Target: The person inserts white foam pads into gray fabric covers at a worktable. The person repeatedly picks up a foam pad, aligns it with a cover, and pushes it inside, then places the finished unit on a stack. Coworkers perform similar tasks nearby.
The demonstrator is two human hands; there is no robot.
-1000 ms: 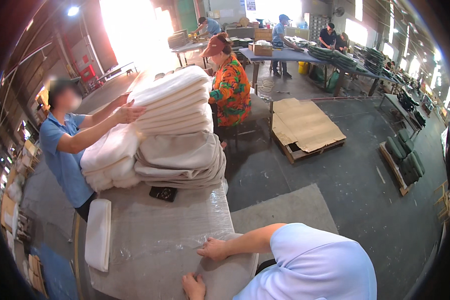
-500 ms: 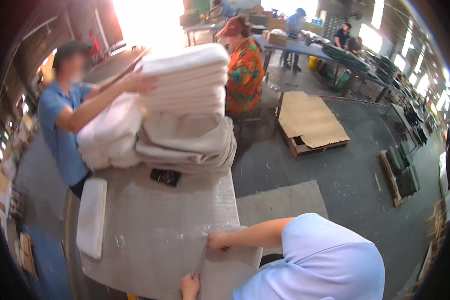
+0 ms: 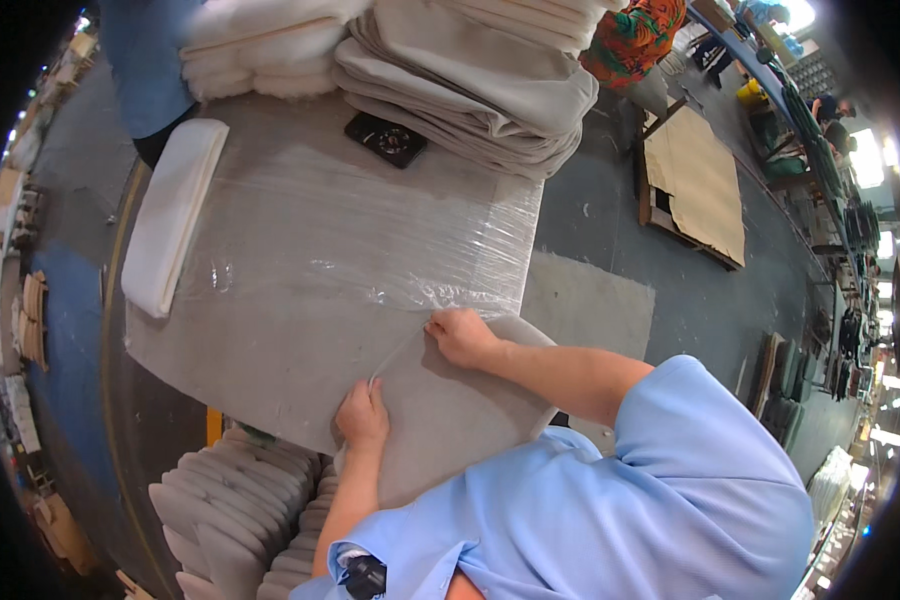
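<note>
A grey fabric piece, cushion-like in outline (image 3: 450, 420), lies across the near right part of the table (image 3: 270, 345). My left hand (image 3: 363, 412) pinches its left edge, thumb and fingers closed together. Farther along the same edge, my right hand (image 3: 462, 337) is closed with its knuckles up and the fingertips tucked under. Both hands rest close to the tabletop. What lies inside the fabric piece, if anything, is hidden.
Clear film covers part of the table. A white pad (image 3: 175, 220) lies at the left edge; a black flat object (image 3: 386, 138) sits before stacked grey covers (image 3: 470, 95) and white padding (image 3: 270, 45). Grey cushions (image 3: 235, 500) stand below left. Co-worker's blue clothing (image 3: 150, 65) shows far left.
My view has tipped down, bringing the grey cushions into sight. My hands still grip the fabric edge. The co-worker's hands on the white stack have left the picture.
</note>
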